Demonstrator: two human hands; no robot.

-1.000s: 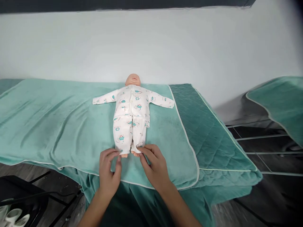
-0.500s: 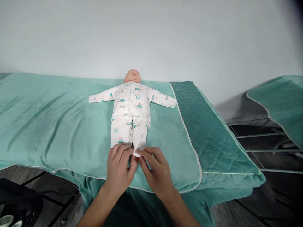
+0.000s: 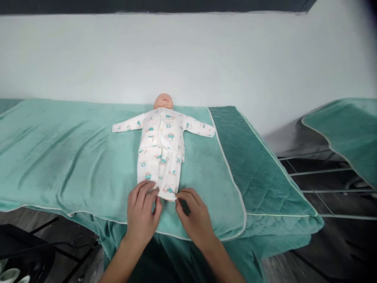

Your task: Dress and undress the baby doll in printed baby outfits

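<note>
A doll (image 3: 163, 102) in white printed pajamas (image 3: 161, 135) lies face-up, one trouser cuff (image 3: 167, 195) pinched at opposite edges by a person's left hand (image 3: 143, 210) and right hand (image 3: 195, 217). Beneath spreads a light green blanket (image 3: 203, 177), a pale wall (image 3: 188, 59) beyond.

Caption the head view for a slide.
Left hand and right hand hold one trouser cuff of a dressed baby doll on a green blanket.

Your left hand (image 3: 143, 212) and right hand (image 3: 194, 216) pinch one trouser cuff (image 3: 167, 195) of a doll (image 3: 161, 131) lying on a green blanket (image 3: 206, 177).
</note>
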